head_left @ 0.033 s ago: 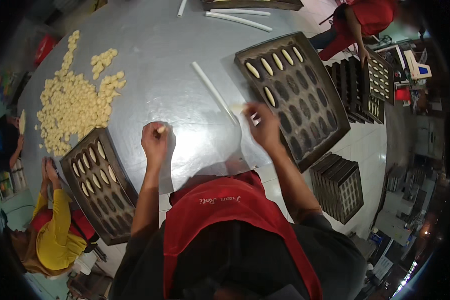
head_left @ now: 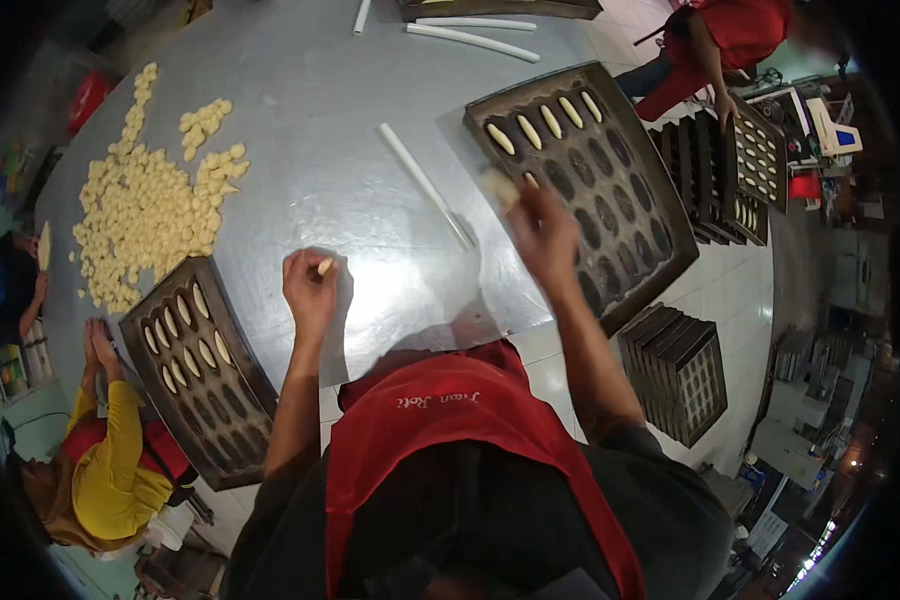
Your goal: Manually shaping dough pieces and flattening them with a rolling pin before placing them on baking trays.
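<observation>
My left hand (head_left: 310,290) is closed above the metal table, pinching a small pale dough piece (head_left: 325,266) between thumb and fingers. My right hand (head_left: 547,230) is over the left edge of a dark moulded baking tray (head_left: 532,86), its fingers closed on a pale piece of dough (head_left: 498,187) that is smeared by motion. Several slim dough rolls (head_left: 552,121) lie in the tray's far row of hollows. Another roll (head_left: 531,181) shows partly behind my right fingers. Between my hands and farther off, a white rod (head_left: 425,183) rests on the table.
A heap of dough balls (head_left: 150,205) covers the table's left. A second tray (head_left: 241,322), partly filled with rolls, sits at the near left. Beside it is a person in yellow sleeves (head_left: 120,450). Stacked trays (head_left: 670,370) stand at right. Someone in red (head_left: 740,35) handles trays behind.
My right hand has moved away from me and slightly right with its dough, from the table beside the tray to over the tray's edge. My left hand has hardly moved.
</observation>
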A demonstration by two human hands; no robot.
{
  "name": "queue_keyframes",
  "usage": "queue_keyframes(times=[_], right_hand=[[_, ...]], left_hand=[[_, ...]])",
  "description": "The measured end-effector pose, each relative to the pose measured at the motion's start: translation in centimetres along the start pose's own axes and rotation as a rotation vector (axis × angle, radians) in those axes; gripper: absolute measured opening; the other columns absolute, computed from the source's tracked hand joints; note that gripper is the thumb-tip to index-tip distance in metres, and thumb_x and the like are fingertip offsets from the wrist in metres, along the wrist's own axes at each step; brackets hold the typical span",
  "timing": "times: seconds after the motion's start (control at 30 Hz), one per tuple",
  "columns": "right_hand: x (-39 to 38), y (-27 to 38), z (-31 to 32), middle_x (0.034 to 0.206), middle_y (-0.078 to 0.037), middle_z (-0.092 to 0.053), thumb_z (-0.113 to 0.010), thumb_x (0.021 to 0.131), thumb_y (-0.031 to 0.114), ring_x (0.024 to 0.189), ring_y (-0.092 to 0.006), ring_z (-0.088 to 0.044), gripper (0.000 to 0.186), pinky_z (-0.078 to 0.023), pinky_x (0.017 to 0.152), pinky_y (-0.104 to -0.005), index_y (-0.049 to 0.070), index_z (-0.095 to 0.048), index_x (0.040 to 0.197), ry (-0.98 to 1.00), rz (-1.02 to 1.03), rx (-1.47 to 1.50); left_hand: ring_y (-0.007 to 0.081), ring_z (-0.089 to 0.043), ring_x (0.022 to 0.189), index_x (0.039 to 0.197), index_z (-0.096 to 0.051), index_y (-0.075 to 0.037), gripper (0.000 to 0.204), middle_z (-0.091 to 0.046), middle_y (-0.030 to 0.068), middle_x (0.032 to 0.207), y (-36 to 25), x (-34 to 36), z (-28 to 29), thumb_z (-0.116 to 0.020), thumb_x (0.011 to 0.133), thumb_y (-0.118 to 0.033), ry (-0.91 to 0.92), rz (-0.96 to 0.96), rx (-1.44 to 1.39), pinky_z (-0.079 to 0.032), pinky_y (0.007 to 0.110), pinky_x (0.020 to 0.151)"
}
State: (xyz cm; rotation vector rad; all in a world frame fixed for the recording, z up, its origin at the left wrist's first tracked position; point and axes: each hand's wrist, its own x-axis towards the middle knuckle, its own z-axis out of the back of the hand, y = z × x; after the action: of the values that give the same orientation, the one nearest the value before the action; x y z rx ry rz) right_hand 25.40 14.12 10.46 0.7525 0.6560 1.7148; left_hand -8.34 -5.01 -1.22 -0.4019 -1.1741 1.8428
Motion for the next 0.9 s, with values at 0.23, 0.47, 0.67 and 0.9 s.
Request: queue_keyframes(times=[0.23,0.47,0.67,0.9], right_hand=[[4.2,-13.5,4.0,0.114,-0.018,-0.074,-0.076,0.095,0.01,0.103,-0.0369,-0.074,0.034,-0.06,0.087,-0.0458,0.004,-0.068,0.128,-0.201,0.012,-0.383],[2.0,-1.5,-9.1,0.122,-0.02,-0.071,-0.082,0.092,0.019,0.115,-0.0423,-0.067,0.044,-0.056,0.099,-0.0504,0.003,-0.068,0.131,0.174,0.326,-0.051],[-1.7,-4.2,-10.3,0.115,-0.015,-0.069,-0.074,0.096,0.014,0.113,-0.0368,-0.063,0.03,-0.05,0.1,-0.0501,0.003,-0.072,0.124,0.281,0.443,-0.167],[-2.3,-3.5,-9.2,0.123,-0.013,-0.071,-0.075,0.092,0.009,0.115,-0.0358,-0.063,0.039,-0.049,0.103,-0.0485,0.004,-0.071,0.131,0.486,0.83,0.025]], left_hand=[[0.011,-0.068,0.09,0.119,-0.069,0.0,0.02,-0.073,0.0036,0.101,-3.7,-2.8,-2.7,-0.076,0.1,-0.001,0.012,0.374,-0.364,-0.056,0.027,0.083],[0.0253,-0.074,0.092,0.125,-0.07,-0.004,0.049,-0.072,0.0157,0.113,-11.7,-3.6,-10.8,-0.094,0.085,-0.016,0.047,0.203,0.046,-0.06,0.036,0.077],[0.0443,-0.051,0.144,0.152,-0.064,-0.009,0.054,-0.055,0.0161,0.164,-11.0,-9.1,-8.9,-0.068,0.104,-0.033,0.26,-0.24,0.533,-0.04,0.055,0.119],[0.0488,-0.025,0.164,0.171,-0.035,-0.004,0.074,-0.027,0.029,0.177,-8.3,-2.8,-7.6,-0.057,0.108,-0.037,0.15,-0.149,0.64,-0.02,0.06,0.133]])
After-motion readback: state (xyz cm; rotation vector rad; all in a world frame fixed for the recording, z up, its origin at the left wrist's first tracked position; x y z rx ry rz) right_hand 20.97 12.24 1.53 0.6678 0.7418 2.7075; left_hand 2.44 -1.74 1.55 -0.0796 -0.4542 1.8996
